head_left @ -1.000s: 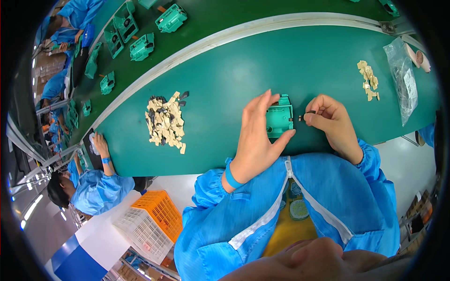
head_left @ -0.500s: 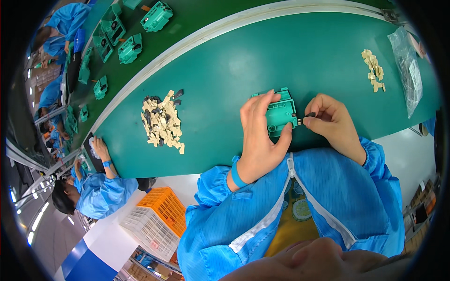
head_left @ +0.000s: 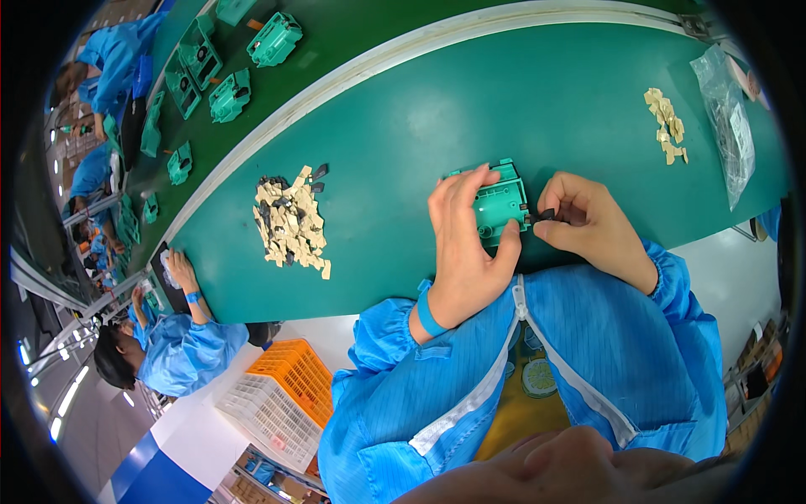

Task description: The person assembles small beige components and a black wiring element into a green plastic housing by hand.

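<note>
A green plastic housing [head_left: 499,203] lies on the green worktable, its hollow side with round posts facing up. My left hand [head_left: 462,256] is closed round its left side, fingers over the far edge and thumb on the near right part. At the housing's right edge, my right hand [head_left: 598,220] pinches a small black part [head_left: 546,216] between thumb and bent fingers. That part's left end meets the housing wall; whether it sits in an opening there I cannot tell. The fingers hide some of it.
Left on the table is a heap of cream paper scraps and small dark pieces [head_left: 290,218]. More cream scraps [head_left: 665,126] and a clear plastic bag [head_left: 729,126] lie far right. Beyond a pale rail [head_left: 336,77], a dark green belt carries several green housings [head_left: 275,39]. A co-worker [head_left: 189,349] sits at left.
My right hand has shifted slightly left, and its fingertips are nearer the housing's edge with the black part. My left hand keeps its hold with hardly any movement.
</note>
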The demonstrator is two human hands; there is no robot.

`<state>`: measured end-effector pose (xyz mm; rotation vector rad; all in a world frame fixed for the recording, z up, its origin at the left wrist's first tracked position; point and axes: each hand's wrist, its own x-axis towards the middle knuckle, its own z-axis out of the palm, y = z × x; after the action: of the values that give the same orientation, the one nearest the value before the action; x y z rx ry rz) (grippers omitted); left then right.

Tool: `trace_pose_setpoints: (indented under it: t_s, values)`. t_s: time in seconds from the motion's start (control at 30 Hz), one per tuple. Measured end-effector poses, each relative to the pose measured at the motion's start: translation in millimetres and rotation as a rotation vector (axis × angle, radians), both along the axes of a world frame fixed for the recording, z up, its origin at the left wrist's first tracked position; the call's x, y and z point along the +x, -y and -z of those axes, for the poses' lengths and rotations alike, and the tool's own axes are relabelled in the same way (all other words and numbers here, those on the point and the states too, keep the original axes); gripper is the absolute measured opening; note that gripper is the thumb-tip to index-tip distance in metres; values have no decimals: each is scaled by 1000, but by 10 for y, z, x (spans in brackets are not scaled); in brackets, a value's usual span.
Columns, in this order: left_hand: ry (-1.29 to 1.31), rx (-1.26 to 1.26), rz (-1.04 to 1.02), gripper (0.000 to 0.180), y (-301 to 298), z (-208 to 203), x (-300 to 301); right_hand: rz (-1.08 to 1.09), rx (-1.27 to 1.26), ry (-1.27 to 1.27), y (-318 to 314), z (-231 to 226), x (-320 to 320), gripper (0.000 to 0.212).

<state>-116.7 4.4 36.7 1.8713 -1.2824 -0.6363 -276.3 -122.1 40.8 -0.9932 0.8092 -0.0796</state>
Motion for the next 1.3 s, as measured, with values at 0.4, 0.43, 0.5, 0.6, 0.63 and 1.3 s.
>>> trace_pose_setpoints:
  t_s: [0.4,0.43,0.5,0.6,0.63,1.3]
  values:
    - [-2,-3,-6,71,24,8,-18,151,83,64,38,68,-68,14]
    - [-4,-3,-6,71,26,6,-21,111,66,43,34,46,-58,14]
    - [-1,-7,-6,71,31,3,-24,73,49,20,30,22,-44,14]
    - [-1,-1,-4,72,39,14,-22,41,3,-13,30,24,-27,13]
    - [-2,0,-2,72,39,13,-19,44,-8,-13,25,28,-21,13]
    - [8,7,12,72,14,30,-28,53,-125,-62,-45,21,18,13]
